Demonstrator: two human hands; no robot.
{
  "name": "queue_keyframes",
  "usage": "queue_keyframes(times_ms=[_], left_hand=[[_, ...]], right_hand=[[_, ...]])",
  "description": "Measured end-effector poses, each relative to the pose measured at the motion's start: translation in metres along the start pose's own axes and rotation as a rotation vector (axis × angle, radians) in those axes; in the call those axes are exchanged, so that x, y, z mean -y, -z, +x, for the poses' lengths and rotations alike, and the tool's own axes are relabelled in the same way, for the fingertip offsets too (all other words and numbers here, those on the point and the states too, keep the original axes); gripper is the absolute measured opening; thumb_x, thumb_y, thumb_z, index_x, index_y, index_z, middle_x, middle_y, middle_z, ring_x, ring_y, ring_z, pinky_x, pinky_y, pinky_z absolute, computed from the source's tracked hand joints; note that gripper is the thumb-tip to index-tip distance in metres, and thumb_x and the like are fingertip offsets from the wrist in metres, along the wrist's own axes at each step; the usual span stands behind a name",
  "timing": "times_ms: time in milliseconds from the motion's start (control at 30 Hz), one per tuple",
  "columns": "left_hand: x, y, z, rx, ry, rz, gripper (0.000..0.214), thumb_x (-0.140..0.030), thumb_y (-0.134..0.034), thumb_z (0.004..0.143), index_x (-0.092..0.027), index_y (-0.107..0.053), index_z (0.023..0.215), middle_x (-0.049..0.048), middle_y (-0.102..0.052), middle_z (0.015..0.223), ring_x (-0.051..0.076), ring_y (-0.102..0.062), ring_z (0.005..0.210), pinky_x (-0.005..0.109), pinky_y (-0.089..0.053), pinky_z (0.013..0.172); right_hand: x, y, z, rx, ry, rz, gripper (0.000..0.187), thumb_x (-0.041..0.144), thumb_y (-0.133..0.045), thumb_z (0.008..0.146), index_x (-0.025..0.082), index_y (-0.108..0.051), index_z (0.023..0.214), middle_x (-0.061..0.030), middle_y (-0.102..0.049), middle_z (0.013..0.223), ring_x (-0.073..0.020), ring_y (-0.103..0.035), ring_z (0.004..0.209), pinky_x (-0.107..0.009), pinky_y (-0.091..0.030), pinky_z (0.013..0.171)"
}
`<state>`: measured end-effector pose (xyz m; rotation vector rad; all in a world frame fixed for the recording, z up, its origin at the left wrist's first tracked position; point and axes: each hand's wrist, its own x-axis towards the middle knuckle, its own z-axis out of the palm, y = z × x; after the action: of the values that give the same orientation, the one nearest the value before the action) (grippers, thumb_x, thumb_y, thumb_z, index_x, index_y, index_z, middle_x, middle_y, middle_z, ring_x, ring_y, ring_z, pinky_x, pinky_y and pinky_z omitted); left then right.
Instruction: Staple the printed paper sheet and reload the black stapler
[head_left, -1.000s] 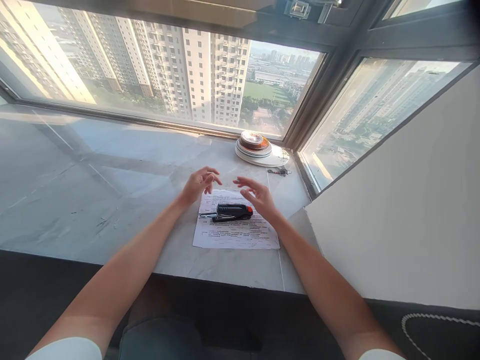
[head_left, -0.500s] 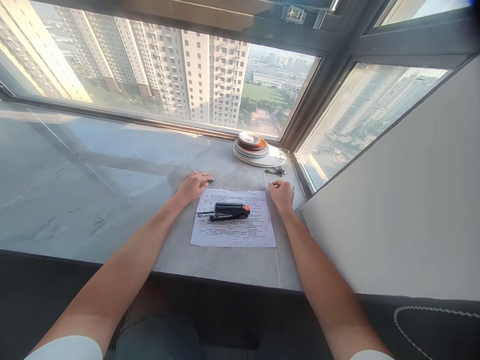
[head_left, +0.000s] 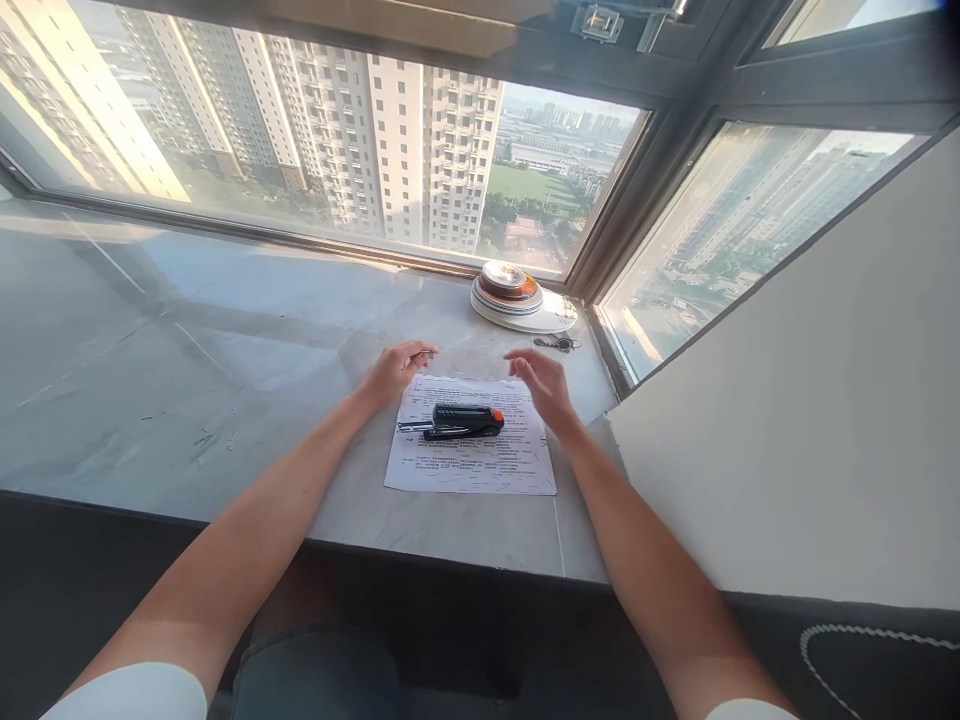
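A black stapler (head_left: 465, 423) with an orange end lies on a printed sheet of paper (head_left: 472, 480). Its metal part points left and stands apart from the black body. Just beyond the paper's far left corner, my left hand (head_left: 394, 372) pinches a small dark strip (head_left: 428, 352), too small to name surely. My right hand (head_left: 541, 382) hovers by the far right corner of the sheet. Its index finger reaches left with the thumb a little apart, and nothing shows in it. A gap separates the two hands.
Stacked plates and lids (head_left: 508, 298) stand in the window corner, with a keyring (head_left: 557, 343) in front. Small slivers (head_left: 199, 440) lie on the grey sill (head_left: 247, 400) at left. A white wall (head_left: 787, 400) rises on the right, and the sill's front edge runs below the paper.
My right hand has lifted and moved left, its closed fingers stretching out. The left hand has risen slightly, still pinching the small dark strip. The stapler and paper stay put.
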<state>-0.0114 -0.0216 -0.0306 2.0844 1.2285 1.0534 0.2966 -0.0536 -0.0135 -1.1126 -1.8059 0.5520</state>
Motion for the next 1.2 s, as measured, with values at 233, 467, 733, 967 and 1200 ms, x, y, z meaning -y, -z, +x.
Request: queue_keyframes(times_ms=[233, 467, 733, 967, 1200], left_hand=[[0.000, 0.000, 0.002, -0.004, 0.027, -0.031, 0.035, -0.048, -0.065, 0.092, -0.022, -0.079, 0.112, 0.0053, -0.076, 0.093, 0.019, -0.062, 0.077, 0.030, -0.048, 0.075], [-0.006, 0.003, 0.000, -0.086, 0.034, -0.154, 0.051, -0.061, -0.061, 0.094, -0.017, -0.076, 0.116, 0.0085, -0.078, 0.090, 0.022, -0.068, 0.084, 0.036, -0.051, 0.083], [-0.004, -0.004, 0.000, 0.113, -0.102, -0.017, 0.044, -0.062, -0.065, 0.092, -0.022, -0.079, 0.101, 0.0069, -0.077, 0.101, 0.024, -0.064, 0.094, 0.035, -0.048, 0.081], [-0.004, -0.006, -0.002, 0.177, -0.179, -0.031, 0.037, -0.056, -0.069, 0.092, -0.023, -0.081, 0.101, 0.0078, -0.077, 0.101, 0.025, -0.063, 0.095, 0.039, -0.049, 0.089], [-0.003, -0.007, -0.002, 0.187, -0.182, -0.060, 0.035, -0.055, -0.072, 0.090, -0.024, -0.083, 0.104, 0.0088, -0.078, 0.105, 0.026, -0.066, 0.099, 0.039, -0.051, 0.089]], right_hand=[[0.026, -0.030, -0.015, 0.625, 0.323, 0.016, 0.049, 0.054, -0.071, 0.092, 0.023, -0.068, 0.129, -0.0064, -0.073, 0.107, -0.0200, -0.067, 0.095, -0.031, -0.052, 0.085], [0.010, -0.033, -0.015, 0.261, 0.176, -0.078, 0.030, 0.035, -0.075, 0.088, 0.022, -0.072, 0.115, -0.0046, -0.070, 0.095, -0.0195, -0.066, 0.083, -0.031, -0.051, 0.079], [-0.001, -0.035, -0.009, 0.151, 0.062, -0.192, 0.026, 0.031, -0.076, 0.086, 0.023, -0.073, 0.110, -0.0033, -0.070, 0.092, -0.0210, -0.066, 0.082, -0.032, -0.050, 0.078], [0.001, -0.036, -0.010, 0.186, 0.083, -0.171, 0.029, 0.033, -0.076, 0.087, 0.023, -0.072, 0.113, -0.0042, -0.072, 0.096, -0.0217, -0.067, 0.085, -0.033, -0.050, 0.081], [0.000, -0.035, -0.009, 0.198, 0.069, -0.160, 0.028, 0.035, -0.075, 0.088, 0.024, -0.072, 0.113, -0.0046, -0.073, 0.099, -0.0225, -0.068, 0.087, -0.034, -0.051, 0.082]])
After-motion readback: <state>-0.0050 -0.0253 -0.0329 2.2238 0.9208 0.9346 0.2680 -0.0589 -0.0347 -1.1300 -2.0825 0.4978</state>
